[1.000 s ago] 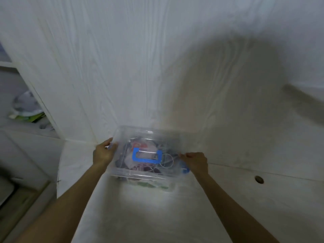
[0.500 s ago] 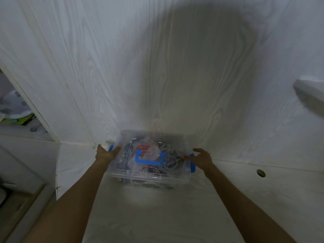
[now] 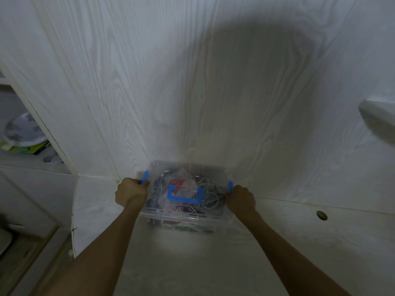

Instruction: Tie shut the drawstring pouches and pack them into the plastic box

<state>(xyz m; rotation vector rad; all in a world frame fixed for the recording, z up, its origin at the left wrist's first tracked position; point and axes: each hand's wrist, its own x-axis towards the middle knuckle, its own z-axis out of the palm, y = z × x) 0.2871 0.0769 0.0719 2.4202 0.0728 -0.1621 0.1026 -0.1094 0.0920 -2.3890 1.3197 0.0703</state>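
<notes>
Now both hands curled, left hand [image 3: 130, 194] and right hand [image 3: 242, 198] apparently pressing plastic box [image 3: 181, 212] latches.

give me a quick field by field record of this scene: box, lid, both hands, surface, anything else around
box: clear plastic box on the white wood-grain surface, close to the back panel
lid: on, with blue carry handle lying flat
contents: mixed soft items and white cords seen through the plastic; single pouches too blurred to tell
left hand: left hand grips the blue left latch
right hand: right hand grips the blue right latch
surface extras: round hole to the right
side: shelf at left with a patterned item
</notes>
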